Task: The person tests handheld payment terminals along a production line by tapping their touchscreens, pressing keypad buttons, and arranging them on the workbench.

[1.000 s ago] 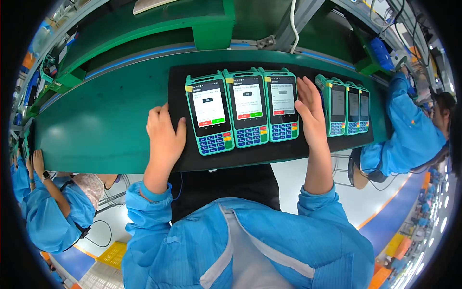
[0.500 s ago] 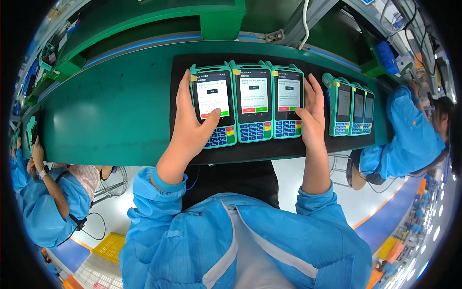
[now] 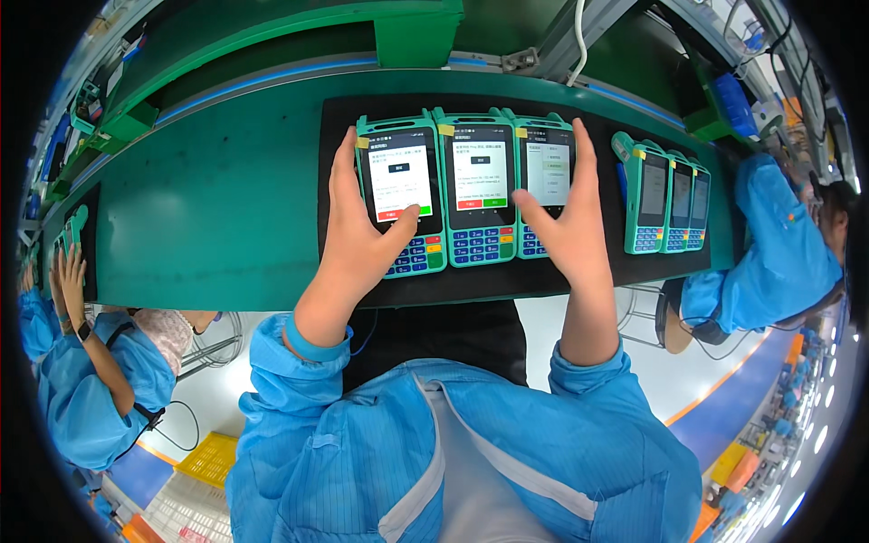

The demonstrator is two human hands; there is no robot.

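Three green card payment terminals stand side by side on a black mat (image 3: 579,282): the left one (image 3: 398,167), the middle one (image 3: 480,167) and the right one (image 3: 543,176). All three screens are lit, with coloured keypads below. Along the outer side of the left terminal lie the fingers of my left hand (image 3: 351,231), its thumb on the lower screen by a green button, closed around that terminal. My right hand (image 3: 575,222) is open, fingers stretched up the right terminal's outer edge. Its thumb hovers between the middle and right terminals and covers part of the keypad.
Farther right on the mat stand three more terminals (image 3: 665,204) with dim screens. A green shelf frame (image 3: 416,41) and a white cable (image 3: 577,45) are behind the green table (image 3: 208,199). Co-workers in blue sit at left (image 3: 100,389) and right (image 3: 769,244).
My right thumb has moved left off the right terminal's screen, which now shows a list instead of a page with red and green buttons. The left hand stays nearly in place.
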